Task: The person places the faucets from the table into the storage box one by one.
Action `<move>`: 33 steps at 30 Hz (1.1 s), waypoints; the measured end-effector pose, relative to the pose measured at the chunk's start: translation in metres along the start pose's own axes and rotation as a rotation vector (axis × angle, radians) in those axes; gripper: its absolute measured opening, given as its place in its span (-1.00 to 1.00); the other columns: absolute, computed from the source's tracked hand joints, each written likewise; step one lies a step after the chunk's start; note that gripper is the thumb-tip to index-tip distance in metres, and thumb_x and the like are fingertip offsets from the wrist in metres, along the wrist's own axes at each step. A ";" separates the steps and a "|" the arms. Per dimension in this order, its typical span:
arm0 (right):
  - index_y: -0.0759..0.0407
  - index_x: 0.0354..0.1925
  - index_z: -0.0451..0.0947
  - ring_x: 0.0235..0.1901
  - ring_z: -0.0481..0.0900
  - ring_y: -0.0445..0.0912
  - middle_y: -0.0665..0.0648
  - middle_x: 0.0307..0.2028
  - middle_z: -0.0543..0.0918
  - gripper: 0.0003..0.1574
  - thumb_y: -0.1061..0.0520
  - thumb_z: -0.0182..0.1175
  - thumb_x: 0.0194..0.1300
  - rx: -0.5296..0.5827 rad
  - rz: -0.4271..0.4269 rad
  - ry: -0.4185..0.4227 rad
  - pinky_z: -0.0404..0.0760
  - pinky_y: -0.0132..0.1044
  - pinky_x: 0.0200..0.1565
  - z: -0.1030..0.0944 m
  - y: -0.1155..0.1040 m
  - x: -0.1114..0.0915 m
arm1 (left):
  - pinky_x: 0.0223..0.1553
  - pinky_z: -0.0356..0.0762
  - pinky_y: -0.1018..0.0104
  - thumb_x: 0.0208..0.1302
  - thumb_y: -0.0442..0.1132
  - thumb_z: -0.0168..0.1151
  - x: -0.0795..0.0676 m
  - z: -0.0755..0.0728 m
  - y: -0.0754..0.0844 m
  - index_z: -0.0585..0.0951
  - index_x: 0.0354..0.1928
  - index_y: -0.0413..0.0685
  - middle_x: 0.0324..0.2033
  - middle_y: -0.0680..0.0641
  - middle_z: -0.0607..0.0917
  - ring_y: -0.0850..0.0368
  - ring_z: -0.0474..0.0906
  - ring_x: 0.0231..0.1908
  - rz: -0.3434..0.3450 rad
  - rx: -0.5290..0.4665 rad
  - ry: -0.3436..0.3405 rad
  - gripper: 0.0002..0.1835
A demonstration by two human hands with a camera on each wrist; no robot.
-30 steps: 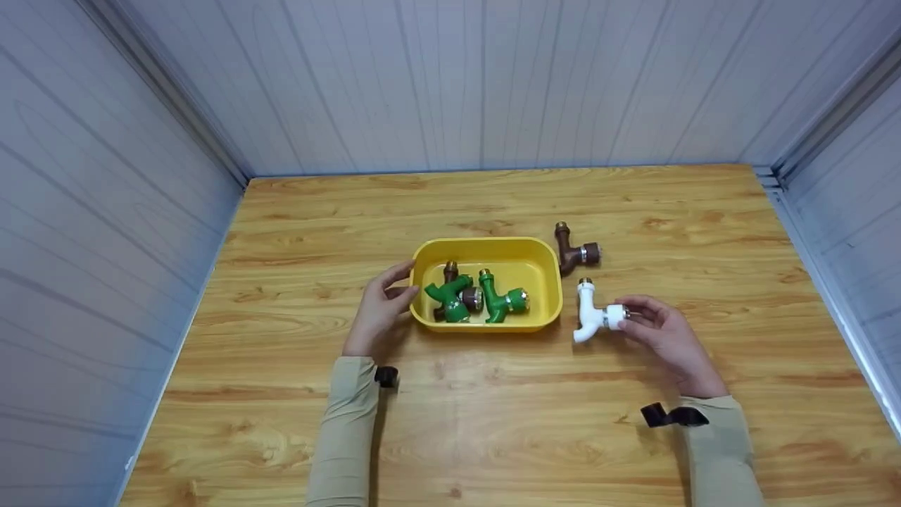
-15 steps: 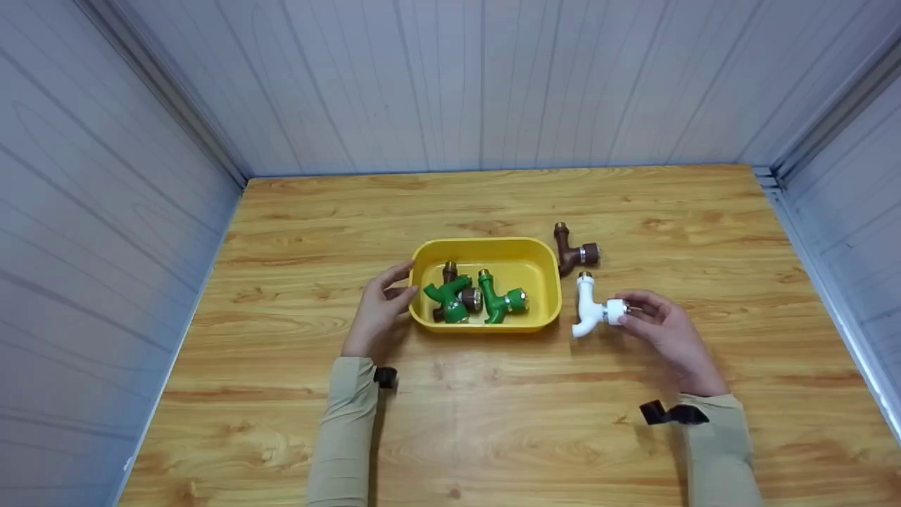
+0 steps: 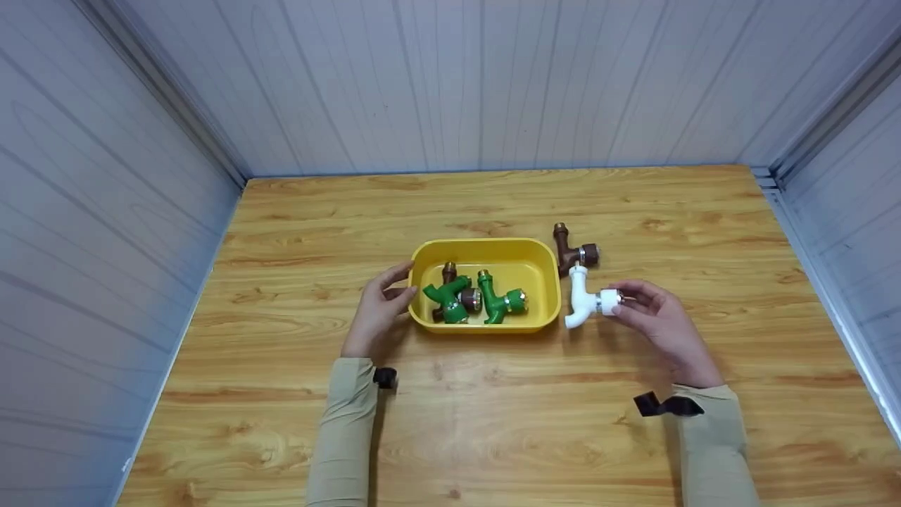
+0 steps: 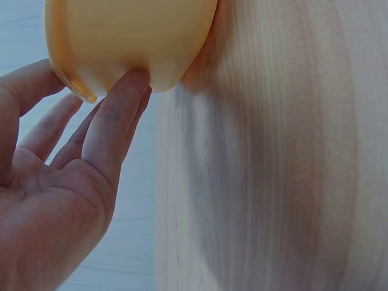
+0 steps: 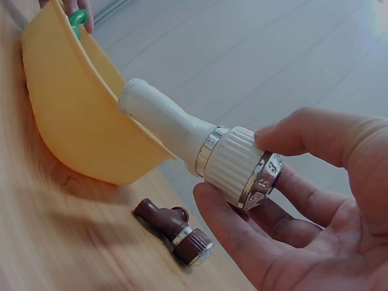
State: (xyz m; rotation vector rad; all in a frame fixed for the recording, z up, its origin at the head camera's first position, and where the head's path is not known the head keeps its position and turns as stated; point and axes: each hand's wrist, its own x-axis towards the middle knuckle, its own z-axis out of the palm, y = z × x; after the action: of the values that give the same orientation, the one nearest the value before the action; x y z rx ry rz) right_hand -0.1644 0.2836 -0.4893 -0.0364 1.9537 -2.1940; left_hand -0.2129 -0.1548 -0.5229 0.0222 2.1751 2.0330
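My right hand (image 3: 662, 327) pinches a white tap (image 3: 583, 299) by its ribbed knob, just off the right end of the yellow tub (image 3: 486, 329). In the right wrist view the tap (image 5: 163, 118) is raised above the table, its spout toward the tub. Thumb and fingers hold the knob near its silver ring. My left hand (image 3: 380, 310) rests against the tub's left end with fingers nearly straight; in the left wrist view a fingertip touches the outer wall (image 4: 121, 36). Inside the tub lie a green tap (image 3: 498, 303) and another green tap (image 3: 450, 296) partly covering a brown one (image 3: 470, 299).
Another brown tap (image 3: 569, 253) lies on the wooden table (image 3: 450, 422), close to the tub's back right corner and behind the white tap. Pale panel walls (image 3: 450, 84) enclose the table at the back and both sides.
My right hand has carried the white tap slightly back and left, nearer the tub and the loose brown tap. The left hand and the tub have stayed in place.
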 end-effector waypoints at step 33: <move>0.44 0.14 0.39 0.02 0.56 0.05 0.31 0.06 0.51 -0.40 0.35 0.33 0.14 -0.008 0.028 -0.047 0.51 0.02 0.06 0.049 -0.007 0.023 | -0.15 0.62 0.24 0.32 -0.34 0.21 0.002 0.000 -0.006 0.45 0.30 -0.07 0.17 -0.22 0.47 -0.09 0.55 -0.01 0.010 0.067 0.030 -0.50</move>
State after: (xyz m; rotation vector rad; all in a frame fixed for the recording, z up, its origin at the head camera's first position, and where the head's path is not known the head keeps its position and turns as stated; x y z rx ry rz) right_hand -0.1804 0.2322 -0.4794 -0.0605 1.9264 -2.1475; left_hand -0.2142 -0.1553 -0.5289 0.0111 2.2645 1.9773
